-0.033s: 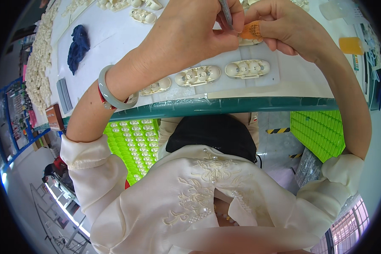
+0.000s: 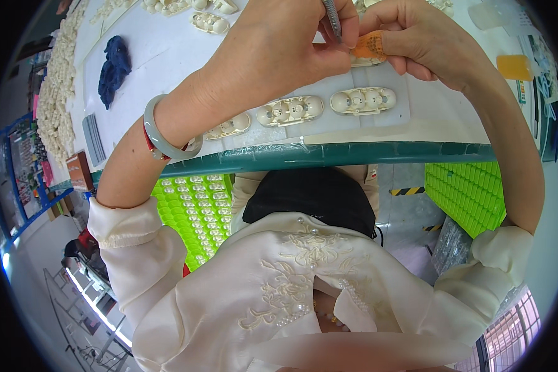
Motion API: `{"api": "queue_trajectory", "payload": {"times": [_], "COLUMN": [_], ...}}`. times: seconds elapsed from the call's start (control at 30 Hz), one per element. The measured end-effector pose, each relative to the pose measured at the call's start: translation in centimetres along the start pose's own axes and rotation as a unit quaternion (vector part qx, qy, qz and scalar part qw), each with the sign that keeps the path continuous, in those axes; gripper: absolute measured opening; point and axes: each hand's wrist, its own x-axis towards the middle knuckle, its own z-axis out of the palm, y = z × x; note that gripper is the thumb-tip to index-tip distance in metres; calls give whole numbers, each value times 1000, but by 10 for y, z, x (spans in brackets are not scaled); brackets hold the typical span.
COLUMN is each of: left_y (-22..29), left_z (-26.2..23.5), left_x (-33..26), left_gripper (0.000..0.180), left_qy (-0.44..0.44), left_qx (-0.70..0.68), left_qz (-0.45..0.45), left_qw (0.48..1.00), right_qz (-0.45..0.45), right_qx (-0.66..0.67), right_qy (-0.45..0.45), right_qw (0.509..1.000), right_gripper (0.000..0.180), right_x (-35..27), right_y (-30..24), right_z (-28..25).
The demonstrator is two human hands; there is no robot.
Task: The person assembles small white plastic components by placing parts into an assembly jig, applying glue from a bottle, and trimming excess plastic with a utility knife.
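On your table (image 2: 149,68): blue cloth (image 2: 114,71) left, yellow jar (image 2: 514,67) right, casing row (image 2: 289,111) nearest you, one overlapped by your left forearm (image 2: 195,99). Your left hand (image 2: 285,49) pinches a silver tool (image 2: 331,18), top cut off, tip unclear; your right hand (image 2: 431,43) meets a half-hidden cream casing (image 2: 367,62), can't tell if gripped

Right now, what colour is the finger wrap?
Orange with dark specks: the finger wrap on the right hand, best seen in the head view.
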Motion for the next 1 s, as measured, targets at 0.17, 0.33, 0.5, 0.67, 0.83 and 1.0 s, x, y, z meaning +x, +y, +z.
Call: {"api": "queue_trajectory", "payload": {"times": [0.17, 0.33, 0.5, 0.67, 0.83, 1.0], "left_y": [-4, -8, -12, -23, -27, -32], "left_z": [0, -18, -45, -26, -21, -19], "left_x": [-1, 2, -23, -48, -51, -49], "left_gripper": [14, 14, 10, 12, 12, 14], "left_qy": [10, 37, 75, 42, 35, 54], "left_qx": [1, -108, -122, -87, -94, -106], "left_qz": [20, -76, -119, -123, -123, -124], "left_qw": [1000, 991, 982, 988, 987, 985], "right_qz": [12, 68, 22, -26, -33, -29], "right_qx": [10, -32, -88, -110, -92, -82], "right_qy": [-2, 25, 19, 53, 70, 62], "right_qw": [1000, 997, 996, 992, 993, 994], "right_gripper": [16, 13, 17, 14, 16, 16], "right_x": [4, 3, 10, 11, 9, 6], "right_y": [1, -20, -5, -1, -1, -4], "right_z": [0, 10, 3, 3, 10, 9]}}
